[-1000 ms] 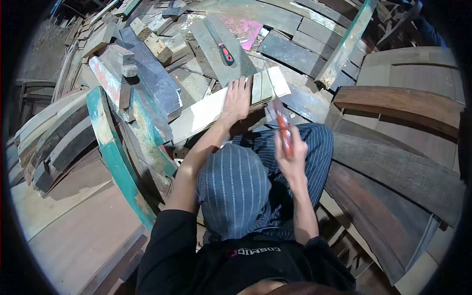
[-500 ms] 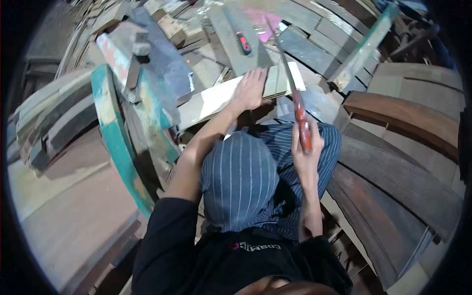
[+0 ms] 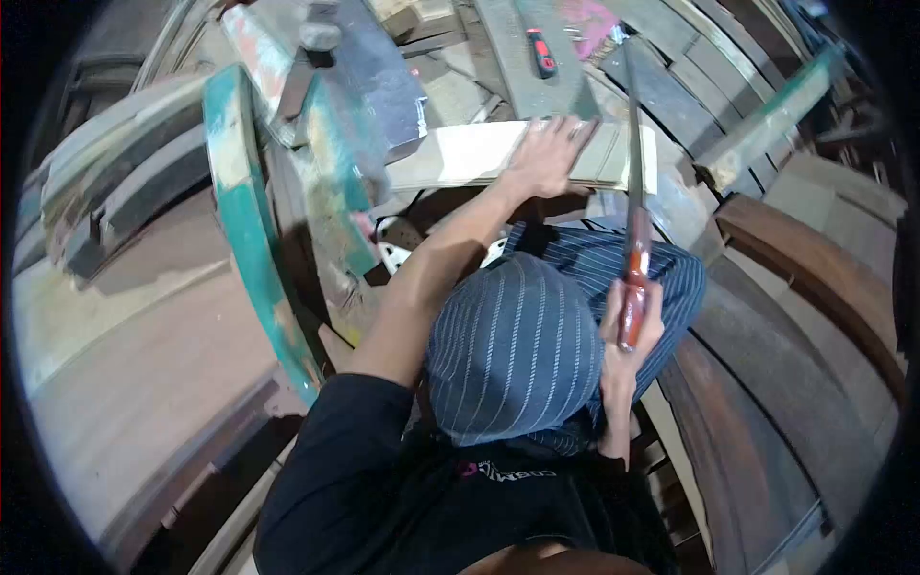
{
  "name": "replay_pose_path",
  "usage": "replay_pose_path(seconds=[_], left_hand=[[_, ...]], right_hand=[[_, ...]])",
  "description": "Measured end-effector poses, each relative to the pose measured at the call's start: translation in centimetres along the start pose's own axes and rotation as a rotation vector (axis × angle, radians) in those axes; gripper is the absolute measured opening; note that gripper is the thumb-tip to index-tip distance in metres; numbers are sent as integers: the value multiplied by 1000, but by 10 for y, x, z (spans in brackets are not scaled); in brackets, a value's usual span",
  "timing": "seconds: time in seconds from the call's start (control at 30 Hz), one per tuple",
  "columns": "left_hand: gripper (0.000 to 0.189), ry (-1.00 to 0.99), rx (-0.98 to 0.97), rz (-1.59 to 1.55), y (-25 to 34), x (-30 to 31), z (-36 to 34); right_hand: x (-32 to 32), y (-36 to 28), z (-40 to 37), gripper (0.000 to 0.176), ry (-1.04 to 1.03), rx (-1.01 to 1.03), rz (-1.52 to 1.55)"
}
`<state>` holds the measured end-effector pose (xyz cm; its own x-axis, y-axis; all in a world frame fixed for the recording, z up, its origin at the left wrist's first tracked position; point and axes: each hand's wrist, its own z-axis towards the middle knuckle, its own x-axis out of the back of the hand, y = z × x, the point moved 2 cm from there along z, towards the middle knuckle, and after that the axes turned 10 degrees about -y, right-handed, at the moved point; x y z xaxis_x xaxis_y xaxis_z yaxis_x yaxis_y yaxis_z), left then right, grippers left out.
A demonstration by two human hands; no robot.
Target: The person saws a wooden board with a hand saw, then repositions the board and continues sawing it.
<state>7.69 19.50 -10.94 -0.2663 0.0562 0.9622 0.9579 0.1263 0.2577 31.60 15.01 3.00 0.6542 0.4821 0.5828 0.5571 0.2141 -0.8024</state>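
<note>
My right hand (image 3: 650, 328) is wrapped round the glossy reddish-brown handle of a handsaw (image 3: 633, 158). Its long narrow blade points away from me and lies across a pale wooden board (image 3: 450, 153) near the board's right end. Flat on top of that board, left of the blade, my left hand (image 3: 544, 165) presses with fingers stretched out. The board runs crosswise in front of my knees, which are in striped blue trousers. Whether the blade has cut into the wood cannot be made out.
A red-and-black tool (image 3: 541, 56) lies on a grey plank beyond the board. Teal-painted curved wood (image 3: 251, 230) stands at left, beside a metal clamp-like block (image 3: 319, 36). A brown curved beam (image 3: 805, 249) and a green-edged post (image 3: 781, 115) are at right.
The handsaw has been drawn back toward my body, its handle now farther from the board. My left hand stays on the board. The whole view has shifted, moving things rightward.
</note>
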Motion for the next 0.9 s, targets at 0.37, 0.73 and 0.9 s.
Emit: replay_pose_path(seconds=[0.37, 0.73, 0.9], left_hand=[[121, 10, 151, -29, 1, -5, 15], [112, 19, 68, -49, -1, -7, 9], [112, 34, 63, -38, 0, -6, 8]], right_hand=[[28, 18, 57, 13, 8, 118, 43], [14, 3, 43, 19, 9, 122, 36], [15, 1, 37, 17, -25, 107, 62]])
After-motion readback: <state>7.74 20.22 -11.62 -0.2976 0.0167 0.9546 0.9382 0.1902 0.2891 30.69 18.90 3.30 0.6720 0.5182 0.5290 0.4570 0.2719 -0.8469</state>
